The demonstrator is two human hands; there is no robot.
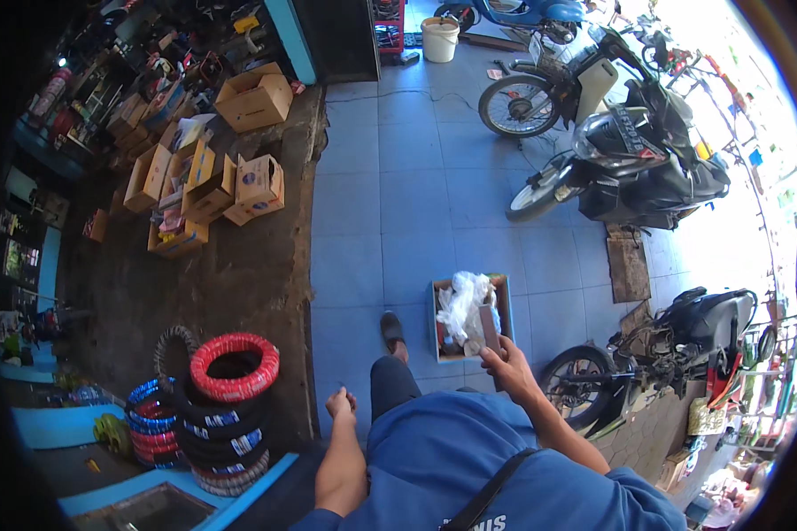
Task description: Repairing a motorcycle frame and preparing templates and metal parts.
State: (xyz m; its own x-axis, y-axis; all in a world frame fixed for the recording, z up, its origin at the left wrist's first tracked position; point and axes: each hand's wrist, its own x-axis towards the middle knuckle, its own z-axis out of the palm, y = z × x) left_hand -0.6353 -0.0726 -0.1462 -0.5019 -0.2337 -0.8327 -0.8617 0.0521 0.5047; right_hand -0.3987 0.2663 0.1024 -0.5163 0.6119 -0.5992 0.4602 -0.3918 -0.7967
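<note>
My right hand [507, 365] is closed round the lower end of a flat, brownish rectangular object [489, 327]; its exact kind is unclear. Behind and below it, a blue-edged open box [433, 329] stands on the tiles, with crumpled clear plastic bags [466, 301] and small items I cannot make out inside. Off to the left, apart from anything, hangs my left hand [341, 404] with curled fingers; whatever it may hold is hidden.
Motorcycles [633, 146] and a partly stripped one [673, 341] line the right side. Stacked tyres [235, 367] stand at the lower left. Open cardboard boxes [255, 190] sit on the dark floor [230, 296] left of the blue tiles [407, 199]. A white bucket [440, 42] is far ahead.
</note>
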